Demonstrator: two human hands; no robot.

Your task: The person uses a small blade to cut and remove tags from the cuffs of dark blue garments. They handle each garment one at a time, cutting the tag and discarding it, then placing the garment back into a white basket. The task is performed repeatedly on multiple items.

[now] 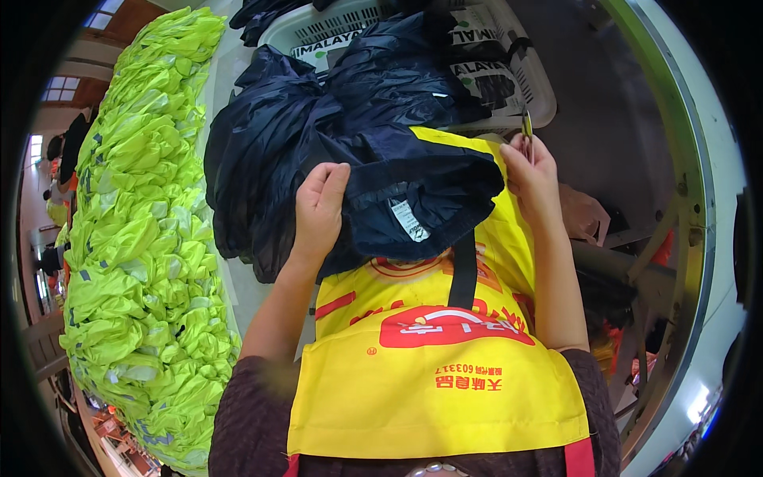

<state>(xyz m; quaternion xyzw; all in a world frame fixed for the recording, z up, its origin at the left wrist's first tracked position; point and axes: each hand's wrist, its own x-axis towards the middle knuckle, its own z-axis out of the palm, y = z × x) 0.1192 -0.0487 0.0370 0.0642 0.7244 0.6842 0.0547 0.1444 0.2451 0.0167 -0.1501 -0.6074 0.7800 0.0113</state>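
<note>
A dark navy garment (373, 179), probably trousers, lies gathered in front of me with its wide elastic waistband opened toward me. A white label (409, 221) shows inside the band. My left hand (319, 208) is closed on the band's left edge, thumb on top. At the band's right end, my right hand (536, 175) is closed around small scissors (527, 127), with the metal blades pointing up and away. Whether its fingers also touch the cloth I cannot tell.
A long heap of neon yellow-green garments (151, 238) runs down the left. Beyond the navy cloth stands a white plastic basket (540, 87) with more dark garments. My yellow apron (445, 397) lies below the waistband. A metal-edged table (691, 151) curves along the right.
</note>
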